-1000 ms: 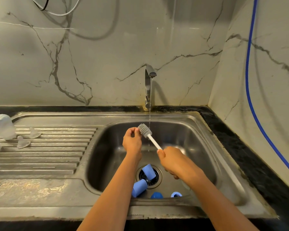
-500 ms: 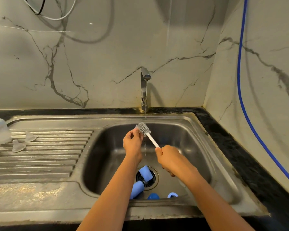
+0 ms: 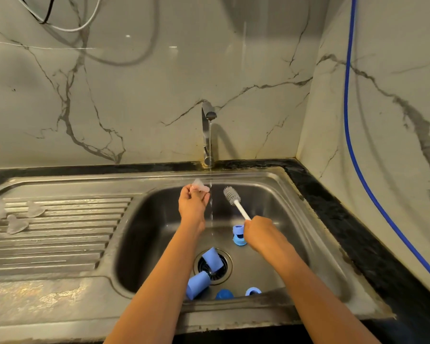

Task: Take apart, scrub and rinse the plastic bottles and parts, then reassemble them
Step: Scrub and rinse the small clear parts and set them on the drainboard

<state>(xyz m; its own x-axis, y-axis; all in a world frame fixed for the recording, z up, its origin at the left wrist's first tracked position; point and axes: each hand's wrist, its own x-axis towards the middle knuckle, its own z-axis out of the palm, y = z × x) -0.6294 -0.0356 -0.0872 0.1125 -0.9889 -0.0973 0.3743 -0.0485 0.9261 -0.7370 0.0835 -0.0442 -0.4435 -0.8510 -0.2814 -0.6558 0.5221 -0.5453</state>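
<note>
From the head view, the left hand (image 3: pixel 193 204) has its grip pinched shut, thumb and fingertips clamped on a small clear soft plastic teat (image 3: pixel 200 186), held high over the back of the stainless steel sink (image 3: pixel 159 232) just left of the thin stream of water (image 3: pixel 211 207) falling from the chrome tap (image 3: pixel 207 135); whether the teat touches the stream cannot be told. The right hand (image 3: pixel 258 232) has its grip wrapped tight round the lower end of a white-handled brush with a grey bristle head (image 3: pixel 231 194), the head angled up and to the left, on the right of the stream and apart from the teat. The space between the two hands holds only the water. Behind the right hand a blue plastic collar ring (image 3: pixel 237 230) stands on the basin floor. A light-blue plastic cylinder (image 3: pixel 212 260) lies tilted across the round drain strainer (image 3: pixel 219 278), with a second light-blue cylinder (image 3: pixel 197 284) just beside it toward the near wall, where a blue domed cap (image 3: pixel 224 294) and a small blue ring (image 3: pixel 253 291) also lie. On the ribbed draining board (image 3: pixel 60 239) to the left sit two more clear teats (image 3: pixel 35 208) (image 3: pixel 16 223), well apart from the hands. A black stone tabletop (image 3: pixel 333 212) edges the sink.
</note>
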